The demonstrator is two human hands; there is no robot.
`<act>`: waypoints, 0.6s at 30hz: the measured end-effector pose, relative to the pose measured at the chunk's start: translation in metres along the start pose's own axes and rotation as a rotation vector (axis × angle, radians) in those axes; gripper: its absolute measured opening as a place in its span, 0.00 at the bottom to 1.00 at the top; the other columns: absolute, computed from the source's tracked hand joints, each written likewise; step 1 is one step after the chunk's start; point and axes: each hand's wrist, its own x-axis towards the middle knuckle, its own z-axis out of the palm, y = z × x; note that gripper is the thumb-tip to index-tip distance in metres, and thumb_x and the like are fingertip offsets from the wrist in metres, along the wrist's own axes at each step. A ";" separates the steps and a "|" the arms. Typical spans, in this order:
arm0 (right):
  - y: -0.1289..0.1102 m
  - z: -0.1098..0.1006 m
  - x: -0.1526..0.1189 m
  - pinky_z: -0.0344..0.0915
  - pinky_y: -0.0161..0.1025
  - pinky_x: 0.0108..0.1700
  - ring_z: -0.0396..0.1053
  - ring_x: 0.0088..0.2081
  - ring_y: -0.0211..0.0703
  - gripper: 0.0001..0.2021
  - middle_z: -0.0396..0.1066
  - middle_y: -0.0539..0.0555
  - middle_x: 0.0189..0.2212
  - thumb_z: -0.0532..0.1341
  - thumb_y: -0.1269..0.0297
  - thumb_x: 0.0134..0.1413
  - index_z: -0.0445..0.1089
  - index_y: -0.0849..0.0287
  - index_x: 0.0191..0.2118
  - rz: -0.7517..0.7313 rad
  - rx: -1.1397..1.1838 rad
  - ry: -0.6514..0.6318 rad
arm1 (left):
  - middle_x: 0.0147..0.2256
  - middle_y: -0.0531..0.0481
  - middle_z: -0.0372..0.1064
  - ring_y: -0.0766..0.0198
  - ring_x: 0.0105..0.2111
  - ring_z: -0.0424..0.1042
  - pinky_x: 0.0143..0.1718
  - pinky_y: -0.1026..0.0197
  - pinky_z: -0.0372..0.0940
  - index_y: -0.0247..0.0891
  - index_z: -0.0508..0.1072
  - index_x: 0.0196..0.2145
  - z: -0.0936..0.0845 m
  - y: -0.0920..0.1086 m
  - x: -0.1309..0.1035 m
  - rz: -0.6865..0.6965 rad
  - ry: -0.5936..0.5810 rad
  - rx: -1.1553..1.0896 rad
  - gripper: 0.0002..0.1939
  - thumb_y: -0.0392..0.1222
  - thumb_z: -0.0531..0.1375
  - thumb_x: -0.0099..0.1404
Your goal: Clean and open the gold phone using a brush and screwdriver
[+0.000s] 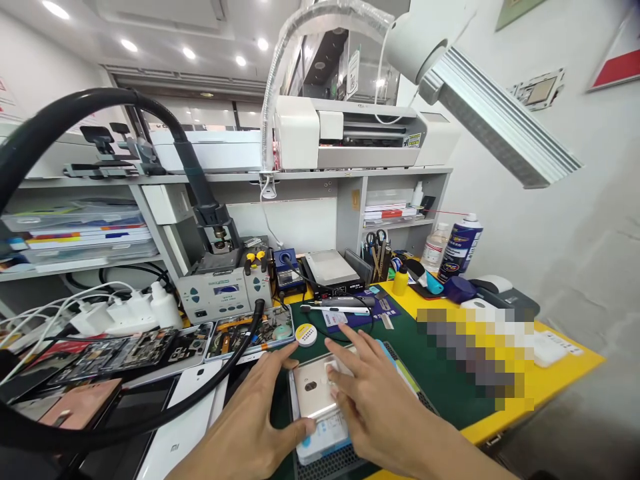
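Gold phone [316, 401] handled on desk [560, 377].
Resting on white-and-blue pack [325, 437]; left hand [257, 410] spread at its edge, right hand [379, 385] bent over its back, grip indeterminable. Apparent step: positioning; next move requires steady support.

Pale walls left [30, 60] and right [610, 267]; red-and-white sign [617, 67] at upper right. White ceiling [160, 19], round recessed lights [129, 45] on. Grey shelving [350, 213] spans the back, white printer-like machine [370, 158] on top. Yellow worktable [555, 379] in front; bar-shaped lamp [505, 120] hangs from flexible neck [269, 100] clamped to shelving.
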 end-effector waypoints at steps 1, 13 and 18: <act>-0.004 0.002 0.000 0.46 0.66 0.69 0.41 0.72 0.64 0.21 0.60 0.58 0.68 0.50 0.65 0.67 0.73 0.61 0.57 -0.014 0.005 0.007 | 0.58 0.43 0.68 0.44 0.61 0.63 0.63 0.40 0.56 0.47 0.58 0.67 0.000 0.000 0.000 0.005 0.007 0.004 0.40 0.42 0.64 0.58; 0.030 -0.008 -0.025 0.48 0.69 0.66 0.45 0.70 0.70 0.18 0.61 0.61 0.67 0.53 0.64 0.66 0.74 0.58 0.55 0.069 -0.158 0.038 | 0.60 0.41 0.65 0.45 0.63 0.62 0.64 0.41 0.56 0.43 0.52 0.68 0.001 -0.009 0.004 -0.014 -0.077 0.126 0.39 0.45 0.62 0.61; 0.043 -0.012 -0.031 0.52 0.67 0.66 0.49 0.70 0.68 0.18 0.65 0.58 0.65 0.52 0.65 0.66 0.77 0.56 0.52 0.121 -0.168 0.067 | 0.59 0.42 0.66 0.44 0.63 0.62 0.64 0.41 0.55 0.44 0.55 0.67 0.000 -0.005 0.002 -0.030 -0.025 0.094 0.39 0.45 0.63 0.60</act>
